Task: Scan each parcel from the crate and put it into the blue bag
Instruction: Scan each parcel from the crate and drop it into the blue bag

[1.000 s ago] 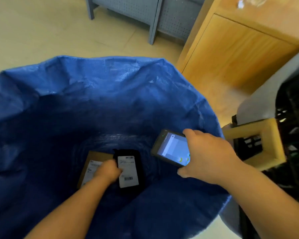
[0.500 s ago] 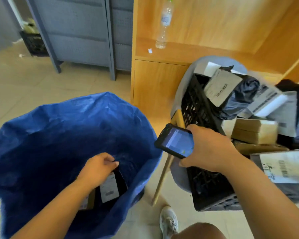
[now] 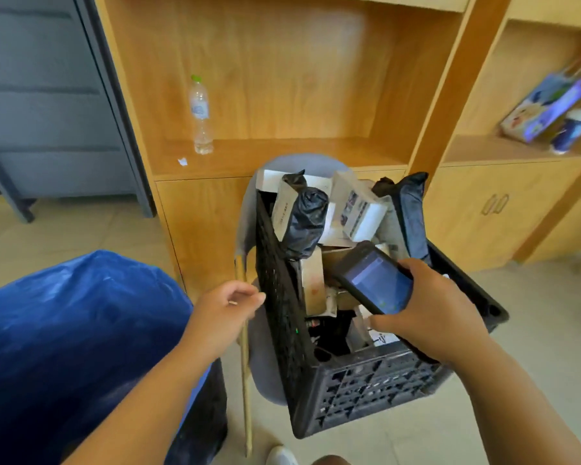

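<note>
While the right hand (image 3: 430,317) holds the scanner (image 3: 374,280) over the black crate (image 3: 366,387), the empty, loosely curled left hand (image 3: 225,305) hovers just left of its rim, nearer the upright black-wrapped parcel (image 3: 304,219).

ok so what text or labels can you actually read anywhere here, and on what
None can be read as words.
Water bottle: blue label, print blurred.
Black-wrapped parcel in the crate: white label, print too small.
White parcel: dark printed blocks, illegible.
Scanner in the right hand: lit screen, no legible text.
Colourful bag and cup on the shelf: motion-blurred.
</note>
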Demonstrator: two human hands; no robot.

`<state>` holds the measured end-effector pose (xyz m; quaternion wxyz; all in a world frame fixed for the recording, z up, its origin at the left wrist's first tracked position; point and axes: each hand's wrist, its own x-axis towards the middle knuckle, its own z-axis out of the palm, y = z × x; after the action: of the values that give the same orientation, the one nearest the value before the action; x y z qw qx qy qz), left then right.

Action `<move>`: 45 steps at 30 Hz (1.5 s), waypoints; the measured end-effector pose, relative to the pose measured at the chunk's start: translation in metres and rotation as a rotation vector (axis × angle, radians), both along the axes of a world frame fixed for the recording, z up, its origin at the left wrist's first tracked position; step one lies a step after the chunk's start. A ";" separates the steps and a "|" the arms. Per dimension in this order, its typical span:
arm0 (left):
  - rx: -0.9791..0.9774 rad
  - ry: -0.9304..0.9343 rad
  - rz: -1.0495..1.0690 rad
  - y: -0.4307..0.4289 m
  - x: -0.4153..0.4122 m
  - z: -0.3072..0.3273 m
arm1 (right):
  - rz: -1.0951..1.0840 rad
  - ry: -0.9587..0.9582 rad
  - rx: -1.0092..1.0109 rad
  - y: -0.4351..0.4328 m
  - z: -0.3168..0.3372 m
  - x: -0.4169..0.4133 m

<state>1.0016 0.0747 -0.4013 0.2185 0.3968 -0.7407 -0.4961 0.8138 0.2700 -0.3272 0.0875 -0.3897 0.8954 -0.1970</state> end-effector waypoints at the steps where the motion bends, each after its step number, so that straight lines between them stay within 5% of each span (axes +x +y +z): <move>1: -0.008 0.011 0.004 -0.001 -0.017 0.001 | -0.021 0.001 -0.008 0.003 -0.001 -0.010; 11: -0.367 -0.121 0.115 -0.055 -0.157 0.024 | -0.059 -0.042 -0.067 -0.002 -0.004 -0.078; 21: -0.495 -0.104 0.036 -0.050 -0.188 0.010 | -0.056 -0.065 -0.131 0.002 -0.001 -0.105; 24: -0.570 -0.063 -0.035 -0.032 -0.179 0.013 | -0.081 -0.045 -0.160 0.010 -0.004 -0.109; 28: -0.734 -0.236 -0.264 -0.004 -0.168 0.013 | -0.092 -0.053 -0.190 0.019 -0.010 -0.114; 31: -0.684 -0.246 -0.303 0.002 -0.172 0.011 | -0.110 -0.065 -0.186 0.023 -0.014 -0.114; 34: -0.595 -0.085 -0.055 -0.003 -0.182 0.014 | -0.125 -0.062 -0.171 0.025 -0.016 -0.114; 38: -0.410 -0.328 0.222 -0.014 -0.193 0.018 | -0.123 -0.056 -0.157 0.027 -0.016 -0.113; 42: -0.097 -0.465 0.208 -0.023 -0.197 0.025 | -0.112 -0.067 -0.151 0.027 -0.016 -0.113; 45: -0.055 -0.351 0.134 -0.021 -0.199 0.017 | -0.113 -0.065 -0.148 0.028 -0.016 -0.113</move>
<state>0.8029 0.0539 -0.3839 0.1291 0.5197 -0.7527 -0.3831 0.7004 0.2984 -0.3437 0.0760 -0.3372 0.8957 -0.2796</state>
